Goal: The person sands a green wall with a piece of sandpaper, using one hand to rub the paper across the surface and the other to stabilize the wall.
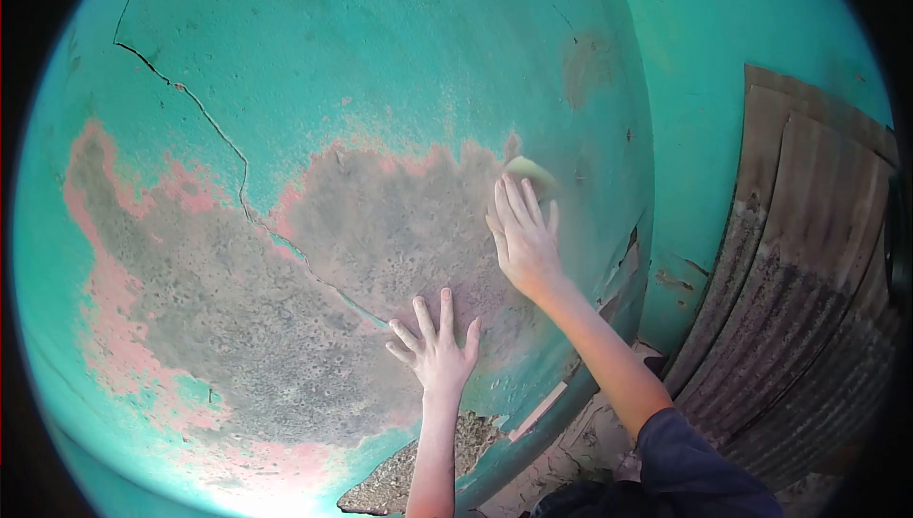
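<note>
My left hand [437,351] lies flat with fingers spread on the wall [409,71], on a bare grey patch [247,309] near the lower end of a crack. Up and to the right, my right hand [526,242] presses a pale piece of sandpaper [532,172] against the wall at the patch's right edge. Its fingers cover most of the sheet, and only a curled upper edge shows. Both hands look whitened with dust. Pink undercoat rims the patch where the green paint is gone.
A long crack [244,171] runs down from the upper left. Below my left hand, broken rough masonry [466,442] is exposed. Corrugated metal sheets [808,233] lean at the right, past the wall's corner. Rubble [580,442] lies along the wall's foot.
</note>
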`<state>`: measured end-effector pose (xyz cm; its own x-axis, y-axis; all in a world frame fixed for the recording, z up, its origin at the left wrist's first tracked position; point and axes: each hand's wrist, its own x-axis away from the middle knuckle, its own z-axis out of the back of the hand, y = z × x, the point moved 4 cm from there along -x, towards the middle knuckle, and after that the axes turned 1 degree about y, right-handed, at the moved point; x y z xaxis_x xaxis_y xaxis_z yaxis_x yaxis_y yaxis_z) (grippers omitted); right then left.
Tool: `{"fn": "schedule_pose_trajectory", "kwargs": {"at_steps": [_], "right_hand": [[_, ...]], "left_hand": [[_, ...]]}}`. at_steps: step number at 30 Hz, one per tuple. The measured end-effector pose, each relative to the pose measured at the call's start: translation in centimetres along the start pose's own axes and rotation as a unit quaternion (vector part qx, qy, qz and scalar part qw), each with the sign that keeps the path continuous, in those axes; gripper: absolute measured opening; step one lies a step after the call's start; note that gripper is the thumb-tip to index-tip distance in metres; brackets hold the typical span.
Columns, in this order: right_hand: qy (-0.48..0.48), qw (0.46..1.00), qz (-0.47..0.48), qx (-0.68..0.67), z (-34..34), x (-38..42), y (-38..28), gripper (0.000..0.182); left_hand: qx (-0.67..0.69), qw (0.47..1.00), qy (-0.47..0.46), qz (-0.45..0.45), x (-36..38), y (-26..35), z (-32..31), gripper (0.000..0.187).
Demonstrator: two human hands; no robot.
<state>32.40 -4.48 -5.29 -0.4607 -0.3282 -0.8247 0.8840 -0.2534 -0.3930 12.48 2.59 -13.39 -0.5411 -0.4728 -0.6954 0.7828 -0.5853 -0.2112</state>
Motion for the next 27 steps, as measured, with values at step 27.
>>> {"fn": "schedule_pose_trajectory", "kwargs": {"at_steps": [27], "right_hand": [[-0.037, 0.999, -0.015, -0.020, 0.7, -1.7, 0.5, 0.054]], "left_hand": [[0.019, 0.999, -0.024, 0.010, 0.0, 0.0, -0.1, 0.077]]}}
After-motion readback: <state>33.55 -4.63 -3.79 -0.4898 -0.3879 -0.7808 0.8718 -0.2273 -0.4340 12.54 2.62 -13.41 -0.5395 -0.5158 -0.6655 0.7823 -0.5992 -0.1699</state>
